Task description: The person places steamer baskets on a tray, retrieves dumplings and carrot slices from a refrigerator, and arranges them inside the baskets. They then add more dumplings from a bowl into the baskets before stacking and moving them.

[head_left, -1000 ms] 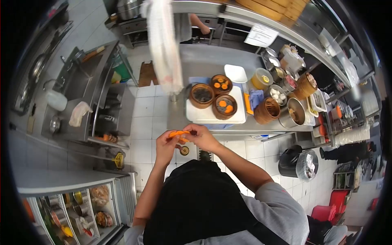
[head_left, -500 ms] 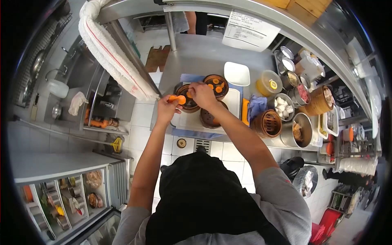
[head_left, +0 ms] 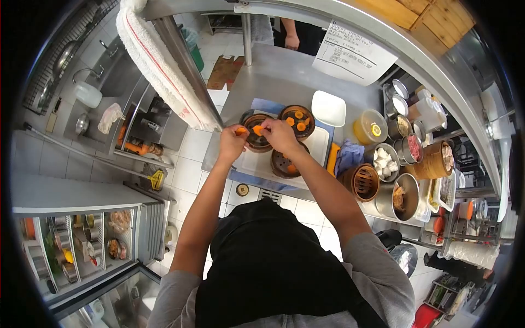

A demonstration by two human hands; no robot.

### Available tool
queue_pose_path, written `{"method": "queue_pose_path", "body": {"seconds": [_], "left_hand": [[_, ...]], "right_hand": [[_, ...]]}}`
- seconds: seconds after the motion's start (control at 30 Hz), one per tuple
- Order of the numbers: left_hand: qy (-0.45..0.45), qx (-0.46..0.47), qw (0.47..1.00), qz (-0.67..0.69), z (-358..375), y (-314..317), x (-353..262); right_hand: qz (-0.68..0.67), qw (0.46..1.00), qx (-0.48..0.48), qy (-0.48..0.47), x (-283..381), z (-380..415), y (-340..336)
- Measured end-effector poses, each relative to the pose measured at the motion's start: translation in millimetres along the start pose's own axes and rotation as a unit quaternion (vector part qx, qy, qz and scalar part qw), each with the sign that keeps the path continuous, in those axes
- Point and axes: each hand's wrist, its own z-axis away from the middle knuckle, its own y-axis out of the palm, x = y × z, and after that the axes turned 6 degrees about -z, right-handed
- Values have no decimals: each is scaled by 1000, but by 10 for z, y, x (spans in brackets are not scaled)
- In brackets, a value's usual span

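My left hand (head_left: 232, 147) is closed on orange carrot slices (head_left: 240, 131) at the left edge of a round dark steamer basket (head_left: 251, 118). Over that same basket, my right hand (head_left: 281, 136) pinches a single carrot slice (head_left: 258, 130) between its fingertips. A second basket (head_left: 310, 132) behind my right hand holds several carrot slices on its dark base. Under my right wrist stands a third basket (head_left: 283, 168), partly covered by the forearm, with a bit of orange in it. All three rest on or beside a white board (head_left: 252, 167).
A white square dish (head_left: 328, 108) and a lidded yellow tub (head_left: 370, 127) stand behind. To the right are a blue cloth (head_left: 349, 155), a bamboo steamer (head_left: 361, 182), a bowl of white pieces (head_left: 384, 164) and a metal pot (head_left: 404, 197). Another person's hand (head_left: 291, 42) shows across the counter.
A carrot slice now shows in my right fingertips, which were lower over the left basket before. My left hand still holds slices. The view has shifted, and another person's hand now shows.
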Motion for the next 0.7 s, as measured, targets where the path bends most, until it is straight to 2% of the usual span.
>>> {"method": "queue_pose_path", "body": {"seconds": [0.03,0.07,0.13,0.17,0.23,0.27,0.33,0.37,0.43,0.47,0.53,0.7], "left_hand": [[0,-11,999,-50,1,-3,-18],[0,-11,999,-50,-21,-6,7],[116,-22,977,-177,-64,-16,56],[117,-21,977,-178,-43,-27,-5],[33,20,994,-103,3,-45,-131],[33,24,994,-104,-21,-57,-82],[25,64,997,34,-105,-113,63],[25,64,997,35,-96,-103,12],[45,100,991,77,-52,-77,-60],[42,100,991,79,-11,-52,-132],[45,127,991,15,5,-9,-292],[21,161,986,-33,-139,-12,-193]], "right_hand": [[60,998,-15,-12,-44,-4,12],[60,998,-15,-13,-43,-7,13],[61,997,24,-30,-31,-19,40],[60,997,23,-29,0,-37,61],[164,985,51,-26,56,-60,89],[164,985,49,-23,40,-52,80],[154,988,9,-32,2,-55,60],[155,987,10,-32,-16,-53,17],[-128,991,6,-33,-67,-24,-67],[-128,991,9,-31,-116,-29,-34],[-275,959,51,-45,-246,-80,19],[-176,983,46,9,-119,-8,-247]]}}
